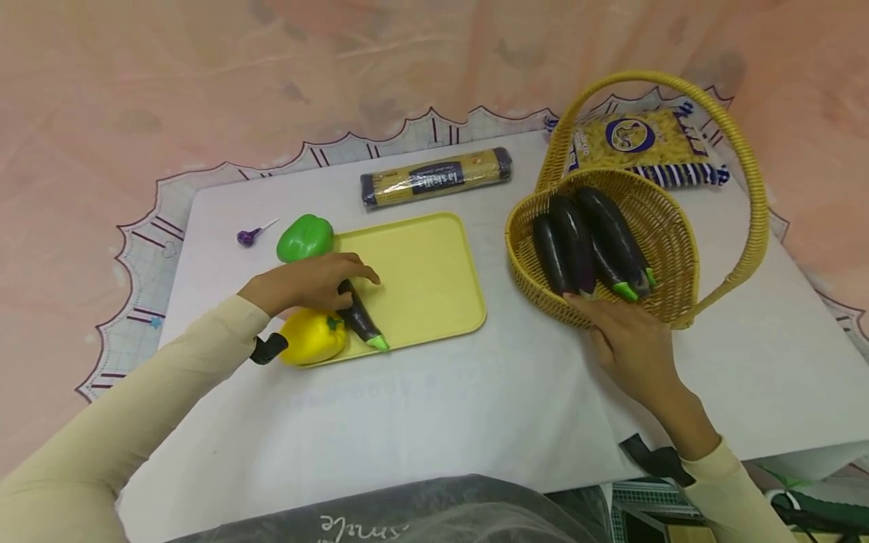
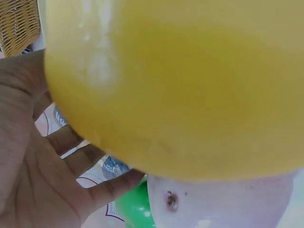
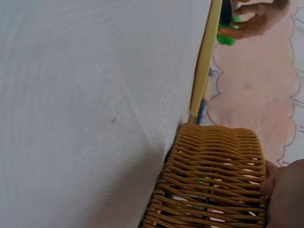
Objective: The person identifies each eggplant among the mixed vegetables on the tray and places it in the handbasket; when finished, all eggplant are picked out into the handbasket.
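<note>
My left hand [image 1: 315, 283] is over the left side of a yellow tray [image 1: 428, 279], its fingers loosely spread around the upper end of a small eggplant [image 1: 360, 317]. Beside that eggplant lies a yellow bell pepper [image 1: 312, 337], which fills much of the left wrist view. A pale pinkish round thing [image 2: 221, 202] sits behind the pepper, mostly hidden by my hand in the head view. My right hand [image 1: 631, 343] holds the near rim of a wicker basket [image 1: 668, 226] with a tall arched handle. Several eggplants [image 1: 573, 234] lie in the basket.
A green bell pepper [image 1: 305, 237] stands at the tray's upper left corner, near a purple lollipop [image 1: 247, 237]. Behind the tray lies a pack of spaghetti [image 1: 437, 179]. A bag of pasta [image 1: 638, 143] lies behind the basket, partly crossed by its handle.
</note>
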Available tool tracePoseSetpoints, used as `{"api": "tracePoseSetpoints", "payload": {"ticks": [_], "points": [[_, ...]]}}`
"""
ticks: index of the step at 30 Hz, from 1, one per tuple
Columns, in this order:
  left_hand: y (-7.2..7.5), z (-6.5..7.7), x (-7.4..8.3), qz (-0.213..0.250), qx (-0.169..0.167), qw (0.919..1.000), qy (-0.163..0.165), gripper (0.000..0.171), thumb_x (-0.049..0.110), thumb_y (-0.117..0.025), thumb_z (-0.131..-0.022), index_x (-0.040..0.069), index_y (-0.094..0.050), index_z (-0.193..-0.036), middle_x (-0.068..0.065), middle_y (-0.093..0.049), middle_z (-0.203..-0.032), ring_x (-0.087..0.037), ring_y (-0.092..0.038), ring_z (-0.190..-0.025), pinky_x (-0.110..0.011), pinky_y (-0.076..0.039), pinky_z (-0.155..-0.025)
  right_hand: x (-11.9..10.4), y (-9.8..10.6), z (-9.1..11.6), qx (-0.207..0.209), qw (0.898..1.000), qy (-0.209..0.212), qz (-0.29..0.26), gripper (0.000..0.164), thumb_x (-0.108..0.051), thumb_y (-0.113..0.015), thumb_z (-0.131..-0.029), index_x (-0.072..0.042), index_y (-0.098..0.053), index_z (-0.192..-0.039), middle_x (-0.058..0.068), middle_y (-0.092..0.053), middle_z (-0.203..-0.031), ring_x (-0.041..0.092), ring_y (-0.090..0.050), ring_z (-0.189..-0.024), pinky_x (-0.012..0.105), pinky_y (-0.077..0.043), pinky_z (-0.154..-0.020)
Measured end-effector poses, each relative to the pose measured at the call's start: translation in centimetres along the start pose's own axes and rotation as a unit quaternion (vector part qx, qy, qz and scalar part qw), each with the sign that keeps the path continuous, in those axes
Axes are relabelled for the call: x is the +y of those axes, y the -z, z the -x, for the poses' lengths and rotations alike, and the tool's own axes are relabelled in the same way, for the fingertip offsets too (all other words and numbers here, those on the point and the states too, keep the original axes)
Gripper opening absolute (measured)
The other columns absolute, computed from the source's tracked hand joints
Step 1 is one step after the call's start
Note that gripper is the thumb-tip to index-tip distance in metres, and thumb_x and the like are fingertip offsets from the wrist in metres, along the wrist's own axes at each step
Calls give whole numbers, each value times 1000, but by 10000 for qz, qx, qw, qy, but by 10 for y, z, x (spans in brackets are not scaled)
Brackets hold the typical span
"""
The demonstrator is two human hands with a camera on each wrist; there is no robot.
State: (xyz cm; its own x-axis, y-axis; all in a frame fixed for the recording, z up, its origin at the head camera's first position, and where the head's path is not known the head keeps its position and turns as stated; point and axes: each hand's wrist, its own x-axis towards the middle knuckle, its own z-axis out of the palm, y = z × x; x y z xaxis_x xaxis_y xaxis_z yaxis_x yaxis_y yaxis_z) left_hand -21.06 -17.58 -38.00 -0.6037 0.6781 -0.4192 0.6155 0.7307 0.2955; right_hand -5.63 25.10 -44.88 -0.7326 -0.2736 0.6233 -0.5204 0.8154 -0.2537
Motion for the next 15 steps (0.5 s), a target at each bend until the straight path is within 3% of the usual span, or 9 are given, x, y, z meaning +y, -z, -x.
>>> {"api": "tracePoseSetpoints", "payload": {"ticks": [4, 15], "points": [[3, 5, 3, 28, -200, 9997, 169, 51, 3, -62, -84, 16, -62, -133, -15, -55, -135, -29, -53, -113, -49, -45, -101, 0, 1, 0, 9, 10000, -26, 12, 49, 0, -52, -85, -17, -67, -128, 13, -74, -104, 33, -69, -84, 41, -45, -47], [4, 9, 8, 58, -519, 9984, 215, 51, -2, -67, -80, 15, -65, -128, -15, -57, -130, -31, -52, -112, -52, -44, -100, -1, 1, 0, -2, 10000, -10, 12, 48, 0, -52, -85, -16, -67, -128, 14, -73, -106, 34, -69, -82, 43, -47, -49]]}}
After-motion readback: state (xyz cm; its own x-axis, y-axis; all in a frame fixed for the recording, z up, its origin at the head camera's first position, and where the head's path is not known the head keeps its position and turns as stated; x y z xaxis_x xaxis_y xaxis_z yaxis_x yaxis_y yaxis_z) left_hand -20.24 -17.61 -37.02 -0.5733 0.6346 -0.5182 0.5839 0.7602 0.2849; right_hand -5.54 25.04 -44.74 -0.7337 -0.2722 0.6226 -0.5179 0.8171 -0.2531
